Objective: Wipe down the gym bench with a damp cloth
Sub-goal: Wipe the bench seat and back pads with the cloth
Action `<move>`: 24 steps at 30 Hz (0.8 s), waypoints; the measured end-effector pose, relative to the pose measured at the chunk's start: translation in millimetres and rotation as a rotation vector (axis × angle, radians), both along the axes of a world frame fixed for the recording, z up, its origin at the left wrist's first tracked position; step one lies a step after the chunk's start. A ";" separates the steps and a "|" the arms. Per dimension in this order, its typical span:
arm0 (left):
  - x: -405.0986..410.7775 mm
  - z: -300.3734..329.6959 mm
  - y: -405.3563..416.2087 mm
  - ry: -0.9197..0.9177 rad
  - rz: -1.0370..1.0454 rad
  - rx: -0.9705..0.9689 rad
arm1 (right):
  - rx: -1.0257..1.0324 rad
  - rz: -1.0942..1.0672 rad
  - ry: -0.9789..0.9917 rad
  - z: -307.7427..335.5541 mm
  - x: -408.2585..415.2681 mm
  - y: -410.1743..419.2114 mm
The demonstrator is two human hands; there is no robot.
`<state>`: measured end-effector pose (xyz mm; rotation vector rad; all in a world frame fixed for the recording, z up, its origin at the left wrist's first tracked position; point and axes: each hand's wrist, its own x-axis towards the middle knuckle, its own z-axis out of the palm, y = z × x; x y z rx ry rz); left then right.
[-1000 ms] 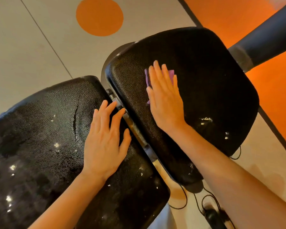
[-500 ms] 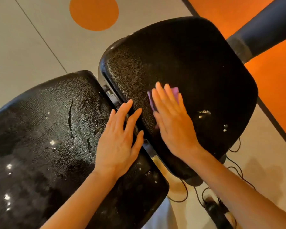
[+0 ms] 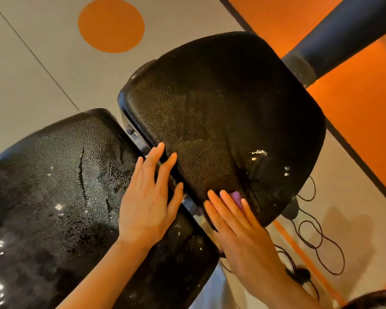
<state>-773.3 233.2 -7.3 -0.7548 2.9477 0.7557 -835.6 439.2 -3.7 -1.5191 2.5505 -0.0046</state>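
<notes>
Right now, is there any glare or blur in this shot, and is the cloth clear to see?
Head view: bright glare specks on the wet seat pad and back pad; the right hand is slightly motion-blurred; the cloth is mostly hidden, only a purple sliver showing; wide-angle bending at the edges.

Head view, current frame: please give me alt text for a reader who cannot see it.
Seen from above, a person's right hand presses a purple cloth flat against the near edge of a black bench pad. The left hand rests flat across the gap to a second, cracked pad. Black cables lie on the floor.
</notes>
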 end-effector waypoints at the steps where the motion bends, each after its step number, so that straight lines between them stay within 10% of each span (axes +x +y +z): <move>1: 0.1 0.0 0.2 -0.005 -0.004 0.001 | -0.034 -0.019 0.002 -2.7 -10.7 -10.4; 7: 0.7 1.0 2.0 -0.024 -0.008 -0.048 | -0.174 -0.419 0.020 -11.9 -83.0 -113.1; 14: -9.0 0.0 19.1 0.049 -0.080 -0.009 | -0.082 -0.122 -0.051 -11.2 -48.8 -50.6; 20: -10.5 -3.2 28.8 -0.016 -0.061 -0.002 | -0.113 -0.572 0.005 -11.7 -117.3 -109.4; 24: -10.0 -0.8 29.2 0.020 -0.065 0.018 | -0.051 -0.231 -0.036 0.0 -29.8 -52.9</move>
